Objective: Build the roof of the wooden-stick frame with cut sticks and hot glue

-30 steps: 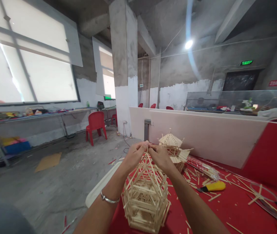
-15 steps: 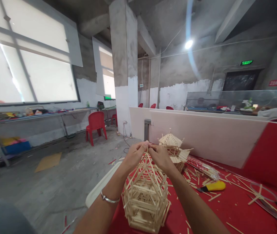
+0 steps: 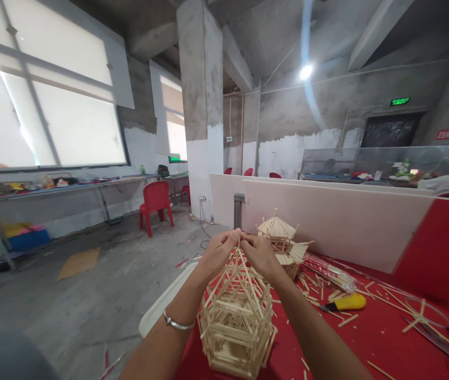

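Observation:
A hexagonal tower of thin wooden sticks (image 3: 235,322) stands on the red table (image 3: 370,338) in front of me. My left hand (image 3: 219,252), with a silver bracelet on its wrist, and my right hand (image 3: 260,254) meet at the tower's pointed top. The fingers of both are pinched together on the sticks at the peak. Just behind my right hand stands a finished stick pagoda (image 3: 282,243) with layered roofs.
Loose sticks litter the red table, with a bagged bundle of sticks (image 3: 329,274), a yellow utility knife (image 3: 345,303) and a tool at the right edge. A white partition (image 3: 327,216) backs the table. A white tray (image 3: 163,306) lies left; red chair (image 3: 155,205) beyond. Another person sits far right.

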The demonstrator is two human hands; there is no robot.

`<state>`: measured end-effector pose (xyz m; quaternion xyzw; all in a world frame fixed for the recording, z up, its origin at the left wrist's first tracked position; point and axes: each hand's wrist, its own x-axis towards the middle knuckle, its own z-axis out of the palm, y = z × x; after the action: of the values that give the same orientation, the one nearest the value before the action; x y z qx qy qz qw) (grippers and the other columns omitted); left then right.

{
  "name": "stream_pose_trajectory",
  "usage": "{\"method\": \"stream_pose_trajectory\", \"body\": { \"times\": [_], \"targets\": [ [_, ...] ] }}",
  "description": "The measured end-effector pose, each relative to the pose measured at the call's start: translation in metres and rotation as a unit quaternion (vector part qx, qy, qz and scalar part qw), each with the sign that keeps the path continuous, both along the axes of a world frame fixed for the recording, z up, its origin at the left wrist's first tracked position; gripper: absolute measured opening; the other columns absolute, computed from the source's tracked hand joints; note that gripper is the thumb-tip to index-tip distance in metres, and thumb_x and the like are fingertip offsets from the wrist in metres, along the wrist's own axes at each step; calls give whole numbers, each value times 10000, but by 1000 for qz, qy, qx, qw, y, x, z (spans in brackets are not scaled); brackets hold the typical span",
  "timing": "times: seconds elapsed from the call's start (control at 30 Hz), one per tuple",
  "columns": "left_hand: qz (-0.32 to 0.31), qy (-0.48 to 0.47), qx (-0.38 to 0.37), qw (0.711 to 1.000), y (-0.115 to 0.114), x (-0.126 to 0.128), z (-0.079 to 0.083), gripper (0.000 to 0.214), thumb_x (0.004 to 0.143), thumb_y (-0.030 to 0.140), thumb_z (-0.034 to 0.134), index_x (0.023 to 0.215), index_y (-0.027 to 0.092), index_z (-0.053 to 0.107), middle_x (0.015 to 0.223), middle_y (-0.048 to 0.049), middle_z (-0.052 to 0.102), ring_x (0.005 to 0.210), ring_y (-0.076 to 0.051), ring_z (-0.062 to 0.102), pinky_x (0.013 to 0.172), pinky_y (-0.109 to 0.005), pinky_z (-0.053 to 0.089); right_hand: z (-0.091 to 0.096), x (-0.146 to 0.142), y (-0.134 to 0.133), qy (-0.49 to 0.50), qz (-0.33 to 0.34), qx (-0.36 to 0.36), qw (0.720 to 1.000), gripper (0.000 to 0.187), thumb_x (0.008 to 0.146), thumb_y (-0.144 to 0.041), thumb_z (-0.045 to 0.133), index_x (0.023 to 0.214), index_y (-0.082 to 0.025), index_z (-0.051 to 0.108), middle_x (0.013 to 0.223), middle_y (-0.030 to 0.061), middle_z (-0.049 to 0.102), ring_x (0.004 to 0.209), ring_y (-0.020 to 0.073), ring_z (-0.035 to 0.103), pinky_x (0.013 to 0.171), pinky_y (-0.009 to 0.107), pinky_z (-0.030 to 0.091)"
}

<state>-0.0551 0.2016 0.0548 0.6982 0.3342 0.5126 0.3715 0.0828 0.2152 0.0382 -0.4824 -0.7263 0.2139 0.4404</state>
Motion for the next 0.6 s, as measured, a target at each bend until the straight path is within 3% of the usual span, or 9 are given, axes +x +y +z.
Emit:
{"method": "stream_pose_trajectory", "body": {
  "times": [0.6],
  "targets": [
    [10,0,0,1000,1,0,-2,441,900,482,488,907,111,727,938,-87,734,949,-239,636,905,-351,464,-3,-1,5,-9,-2,4,1000,387,838,-385,381,593,-195,613,576,6,603,575,161,492,575,245,324]
  ]
}}
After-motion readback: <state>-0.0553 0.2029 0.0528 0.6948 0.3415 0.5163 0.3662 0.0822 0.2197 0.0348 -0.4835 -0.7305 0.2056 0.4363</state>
